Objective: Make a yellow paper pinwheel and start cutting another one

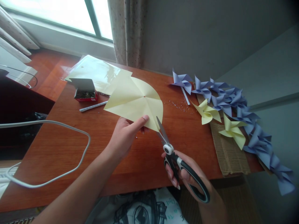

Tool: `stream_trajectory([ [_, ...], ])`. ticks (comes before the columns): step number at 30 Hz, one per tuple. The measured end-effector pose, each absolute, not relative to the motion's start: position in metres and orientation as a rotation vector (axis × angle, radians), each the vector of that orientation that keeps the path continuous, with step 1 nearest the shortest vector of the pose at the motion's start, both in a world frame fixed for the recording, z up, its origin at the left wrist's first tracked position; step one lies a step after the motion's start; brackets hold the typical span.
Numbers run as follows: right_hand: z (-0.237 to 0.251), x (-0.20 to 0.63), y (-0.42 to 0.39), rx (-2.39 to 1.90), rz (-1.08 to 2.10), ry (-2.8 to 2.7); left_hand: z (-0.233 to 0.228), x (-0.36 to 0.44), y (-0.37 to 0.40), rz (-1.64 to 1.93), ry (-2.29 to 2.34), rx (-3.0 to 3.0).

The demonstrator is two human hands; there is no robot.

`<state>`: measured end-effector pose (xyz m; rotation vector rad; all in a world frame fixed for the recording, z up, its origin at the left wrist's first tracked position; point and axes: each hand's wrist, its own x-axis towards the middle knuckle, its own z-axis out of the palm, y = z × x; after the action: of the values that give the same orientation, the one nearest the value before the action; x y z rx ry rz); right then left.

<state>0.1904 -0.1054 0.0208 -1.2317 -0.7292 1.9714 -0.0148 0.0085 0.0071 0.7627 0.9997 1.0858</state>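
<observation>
Left hand [126, 132] pinches paper [135, 101]; right hand [184, 174] grips scissors [177, 161].

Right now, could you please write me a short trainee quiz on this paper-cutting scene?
1. True or false: the right hand holds the scissors.
2. What does the left hand pinch?
A. a blue pinwheel
B. the yellow paper
C. the white cable
3. How many yellow pinwheels lie among the blue pinwheels?

Key: 1 true. 2 B. 3 two.
</observation>
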Motion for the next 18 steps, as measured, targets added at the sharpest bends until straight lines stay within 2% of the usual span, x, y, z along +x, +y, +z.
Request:
stream_trajectory([
  [5, 0.012, 0.217, -0.112, -1.153, 2.121, -0.782, 0.005, -0.016, 0.01, 1.123, 0.989, 0.771],
  [18, 0.014, 0.235, -0.114, -1.135, 2.154, -0.804, 0.002, -0.015, 0.01, 1.154, 1.006, 0.754],
])
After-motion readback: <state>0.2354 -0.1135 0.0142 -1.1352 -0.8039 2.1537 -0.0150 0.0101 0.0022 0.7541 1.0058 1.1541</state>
